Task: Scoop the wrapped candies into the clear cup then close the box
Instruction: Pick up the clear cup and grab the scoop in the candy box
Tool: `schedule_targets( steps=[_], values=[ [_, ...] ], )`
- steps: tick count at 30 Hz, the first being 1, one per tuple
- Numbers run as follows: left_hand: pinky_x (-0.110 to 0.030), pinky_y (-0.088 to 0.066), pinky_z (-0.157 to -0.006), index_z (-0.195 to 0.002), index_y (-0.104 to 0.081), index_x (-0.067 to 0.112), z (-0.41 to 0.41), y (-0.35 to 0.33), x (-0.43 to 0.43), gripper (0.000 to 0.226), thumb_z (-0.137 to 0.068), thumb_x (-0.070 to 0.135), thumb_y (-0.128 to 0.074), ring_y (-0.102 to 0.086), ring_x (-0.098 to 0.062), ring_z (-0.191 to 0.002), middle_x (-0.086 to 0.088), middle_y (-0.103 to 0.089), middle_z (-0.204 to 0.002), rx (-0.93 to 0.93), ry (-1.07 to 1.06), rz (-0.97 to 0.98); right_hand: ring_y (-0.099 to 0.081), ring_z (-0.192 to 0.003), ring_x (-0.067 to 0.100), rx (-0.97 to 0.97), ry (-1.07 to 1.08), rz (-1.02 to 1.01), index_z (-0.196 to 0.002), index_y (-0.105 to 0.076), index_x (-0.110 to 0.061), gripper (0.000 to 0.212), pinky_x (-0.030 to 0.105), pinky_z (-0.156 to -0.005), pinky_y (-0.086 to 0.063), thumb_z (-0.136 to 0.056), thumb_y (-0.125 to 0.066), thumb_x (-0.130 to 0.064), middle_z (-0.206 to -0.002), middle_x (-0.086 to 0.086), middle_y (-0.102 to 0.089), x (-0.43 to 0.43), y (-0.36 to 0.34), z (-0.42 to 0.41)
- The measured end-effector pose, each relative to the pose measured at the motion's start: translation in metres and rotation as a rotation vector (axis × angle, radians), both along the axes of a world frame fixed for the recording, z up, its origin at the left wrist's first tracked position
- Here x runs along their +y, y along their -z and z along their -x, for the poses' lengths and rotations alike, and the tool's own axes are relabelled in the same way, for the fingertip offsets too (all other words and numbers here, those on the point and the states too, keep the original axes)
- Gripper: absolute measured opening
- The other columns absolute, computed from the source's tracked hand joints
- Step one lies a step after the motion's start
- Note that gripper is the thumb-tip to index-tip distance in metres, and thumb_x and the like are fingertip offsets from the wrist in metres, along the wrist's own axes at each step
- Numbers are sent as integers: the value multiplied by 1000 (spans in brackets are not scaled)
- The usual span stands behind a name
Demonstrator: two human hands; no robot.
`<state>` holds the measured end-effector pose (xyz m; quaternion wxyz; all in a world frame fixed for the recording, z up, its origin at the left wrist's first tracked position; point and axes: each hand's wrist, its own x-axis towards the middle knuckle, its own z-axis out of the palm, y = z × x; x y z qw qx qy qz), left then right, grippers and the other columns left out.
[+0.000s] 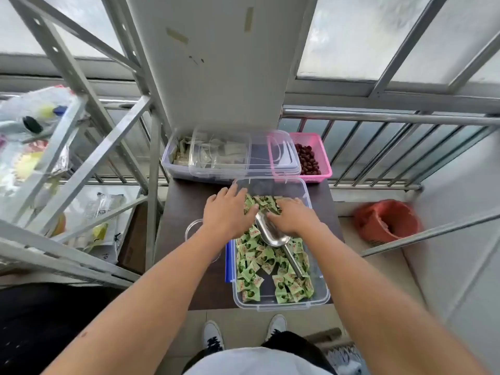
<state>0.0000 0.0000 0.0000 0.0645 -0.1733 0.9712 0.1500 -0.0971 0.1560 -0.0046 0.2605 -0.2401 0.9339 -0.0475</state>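
Barely started tbh: left hand (pixel 228 212) and right hand (pixel 293 216) flat on candies (pixel 270 259), fingers straight, gripping nothing, scoop (pixel 272 235) between them. Cup (pixel 192 226) under left wrist, seemingly empty. Box (pixel 273 305) wide open, closing yet to do

One wide-angle view from the person's head looks forward and steeply down, close over the counter (pixel 181 201), centred on the clear box (pixel 281 306); window (pixel 351 36) and railing (pixel 378 119) bow across the top, shoes (pixel 213 336) show at the bottom.
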Motion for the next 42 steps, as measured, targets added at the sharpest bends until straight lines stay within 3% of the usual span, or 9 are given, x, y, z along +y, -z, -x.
schedule_targets(
  steps=[5, 11, 16, 20, 23, 28, 32, 36, 42],
  values=[
    [-45, -24, -121, -156, -30, 20, -32, 16, -10, 73, -99, 65, -32, -25, -25, -150, -5, -29, -164, 1, -6, 9, -50, -123, 33, -57, 61, -47, -133, -52, -18, 60, 50, -99, -47, -86, -51, -55, -133, 12, -56, 7, 23, -22],
    [-44, -21, -122, -160, -16, 14, -86, 38, -31, 107, -83, 83, -44, -18, -27, -153, -12, -21, -166, 201, -291, -127, -49, -125, 37, -32, 205, -77, -138, -38, -9, 77, 49, -93, -52, -78, -71, -43, -141, 16, -45, 29, 55, -40],
    [-45, -32, -119, -161, -8, 24, -126, 66, -27, 126, -66, 71, -76, -31, -15, -147, 2, -24, -163, 308, -605, -542, -63, -102, 34, -95, 254, -131, -123, -43, -8, 54, 40, -73, -52, -85, -69, -35, -116, 13, -60, 50, 77, -45],
    [-40, -31, -119, -162, 0, 27, -120, 84, -8, 139, -61, 49, -94, -39, -15, -143, 6, -38, -157, 259, -743, -670, -62, -88, 34, -130, 184, -130, -100, -47, -9, 19, 38, -67, -49, -88, -61, -13, -99, 12, -61, 56, 82, -40],
    [-40, -34, -117, -162, -7, 27, -107, 92, -5, 134, -62, 41, -96, -45, -20, -140, 0, -44, -155, 241, -821, -629, -55, -79, 30, -160, 137, -96, -93, -47, -10, 10, 36, -65, -46, -88, -56, -10, -84, 7, -53, 59, 78, -32],
    [-42, -48, -105, -139, -52, 25, -91, 98, -14, 96, -56, 43, -97, -59, -17, -121, 7, -59, -133, 254, -801, -535, -52, -66, 21, -226, 86, -104, -80, -47, -11, 10, 32, -57, -45, -87, -54, -11, -75, 5, -50, 60, 54, -18],
    [-37, -48, -103, -136, -50, 27, -85, 96, -19, 93, -57, 38, -98, -60, -15, -116, 13, -58, -126, 263, -780, -555, -56, -77, 29, -182, 51, -148, -83, -48, -12, 7, 34, -62, -45, -88, -53, -12, -76, 4, -48, 63, 17, -8],
    [-28, -46, -98, -137, -45, 26, -86, 96, -26, 96, -58, 37, -98, -60, -13, -114, 12, -59, -125, 243, -731, -597, -54, -78, 30, -145, 42, -181, -72, -41, -14, 20, 36, -65, -46, -88, -52, -11, -76, 4, -47, 60, -7, -2],
    [-24, -40, -101, -145, -40, 27, -90, 94, -39, 103, -61, 41, -96, -53, -3, -119, 16, -55, -133, 206, -602, -631, -54, -73, 29, -144, 88, -163, -77, -48, -15, 12, 36, -64, -46, -88, -50, -9, -80, 6, -51, 38, 5, -5]
  ],
)
